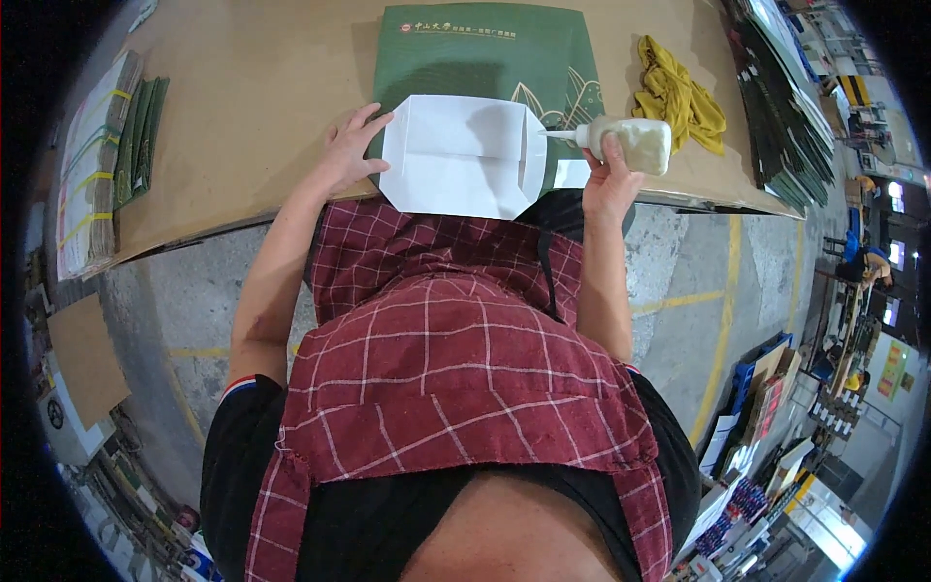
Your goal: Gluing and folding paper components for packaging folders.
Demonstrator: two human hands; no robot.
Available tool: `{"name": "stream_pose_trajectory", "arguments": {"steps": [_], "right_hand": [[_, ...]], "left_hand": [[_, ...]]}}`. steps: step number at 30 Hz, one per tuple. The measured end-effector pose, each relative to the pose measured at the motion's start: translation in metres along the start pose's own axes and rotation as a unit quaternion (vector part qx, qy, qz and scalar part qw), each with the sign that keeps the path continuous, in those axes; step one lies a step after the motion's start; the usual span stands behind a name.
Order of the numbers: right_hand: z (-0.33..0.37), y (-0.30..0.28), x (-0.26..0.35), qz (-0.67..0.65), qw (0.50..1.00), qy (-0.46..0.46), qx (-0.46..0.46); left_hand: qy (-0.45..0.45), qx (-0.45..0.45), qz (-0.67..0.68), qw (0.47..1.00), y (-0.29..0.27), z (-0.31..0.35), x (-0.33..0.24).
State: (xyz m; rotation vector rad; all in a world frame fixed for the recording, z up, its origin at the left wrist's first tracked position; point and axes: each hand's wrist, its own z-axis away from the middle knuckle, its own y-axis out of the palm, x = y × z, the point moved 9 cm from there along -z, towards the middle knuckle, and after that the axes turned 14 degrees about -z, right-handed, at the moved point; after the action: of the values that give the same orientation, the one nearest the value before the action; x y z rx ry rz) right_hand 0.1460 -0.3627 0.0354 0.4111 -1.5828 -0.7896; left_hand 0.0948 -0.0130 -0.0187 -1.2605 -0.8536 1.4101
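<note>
Tabletop edge (233,224) beneath white card (461,173)

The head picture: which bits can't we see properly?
Head view: part of the green sheet, covered by the white card.
Head view: some fingers of the right hand, hidden behind the bottle.
Head view: the far end of the dark stack, cut off by the top edge.
Head view: far clutter at right, too small.
</note>
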Motion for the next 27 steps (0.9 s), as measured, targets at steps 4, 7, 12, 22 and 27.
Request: {"name": "stream_pose_trajectory", "arguments": {"steps": [4,7,12,22,27], "right_hand": [[0.001,0.003,0.001,0.005,1.0,-0.008,0.005],[-0.004,0.003,-0.003,0.015,1.0,-0.011,0.005],[0.002,0.007,0.001,0.037,0.999,-0.016,-0.004],[-0.005,0.008,-0.006,0.072,0.997,-0.012,0.013],[-0.002,0.01,-0.003,0.083,0.996,-0.021,0.029]], "left_hand": [[0.0,-0.003,0.008,1.0,0.005,-0.001,0.007],[0.004,-0.002,0.01,1.0,0.003,-0.002,0.004],[-0.008,0.0,0.003,1.0,0.001,0.0,0.004],[-0.01,0.01,0.013,1.0,0.0,0.0,0.002],[-0.016,0.011,0.012,1.0,-0.003,0.003,0.002]]}}
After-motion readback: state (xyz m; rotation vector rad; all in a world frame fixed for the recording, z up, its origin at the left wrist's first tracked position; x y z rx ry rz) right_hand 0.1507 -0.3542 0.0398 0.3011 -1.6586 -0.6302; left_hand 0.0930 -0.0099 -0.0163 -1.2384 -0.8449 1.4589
